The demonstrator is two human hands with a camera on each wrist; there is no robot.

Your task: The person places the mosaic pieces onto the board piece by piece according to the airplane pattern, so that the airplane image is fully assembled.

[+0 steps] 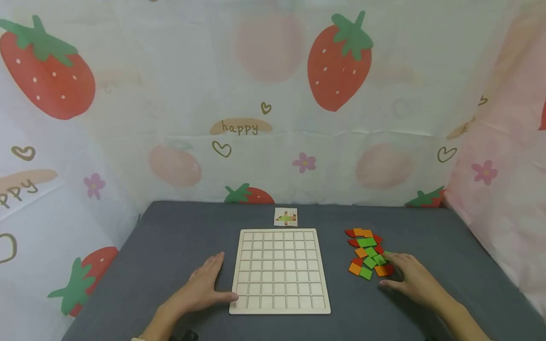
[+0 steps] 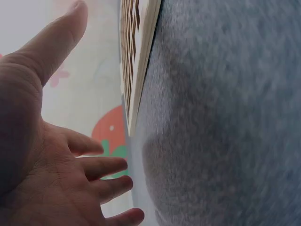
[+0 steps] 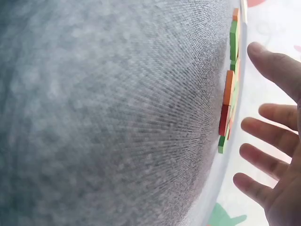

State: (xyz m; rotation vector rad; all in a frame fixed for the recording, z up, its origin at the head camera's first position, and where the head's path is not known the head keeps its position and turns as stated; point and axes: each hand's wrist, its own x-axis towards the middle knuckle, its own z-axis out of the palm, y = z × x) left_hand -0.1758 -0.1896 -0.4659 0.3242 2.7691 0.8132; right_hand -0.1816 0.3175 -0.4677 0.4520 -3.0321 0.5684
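A square pale wooden board [image 1: 279, 272] with a grooved grid lies flat on the grey table. My left hand [image 1: 204, 284] is at its left side, fingers spread, the thumb tip overlapping the board's edge in the head view. In the left wrist view that hand [image 2: 61, 160] holds nothing, the board's edge [image 2: 143, 66] beyond it. To the right of the board lies a loose cluster of flat red, orange and green pieces [image 1: 369, 252]. Beside its right edge is my right hand [image 1: 411, 277], fingers extended; in the right wrist view the palm [image 3: 287, 188] shows nothing held, near an orange piece [image 3: 228, 88].
Just behind the board lies a small white card [image 1: 286, 217] printed with a coloured pattern on a grid. A pale cloth [image 1: 273, 156] with strawberries hangs behind the grey table [image 1: 192, 222] and along both sides.
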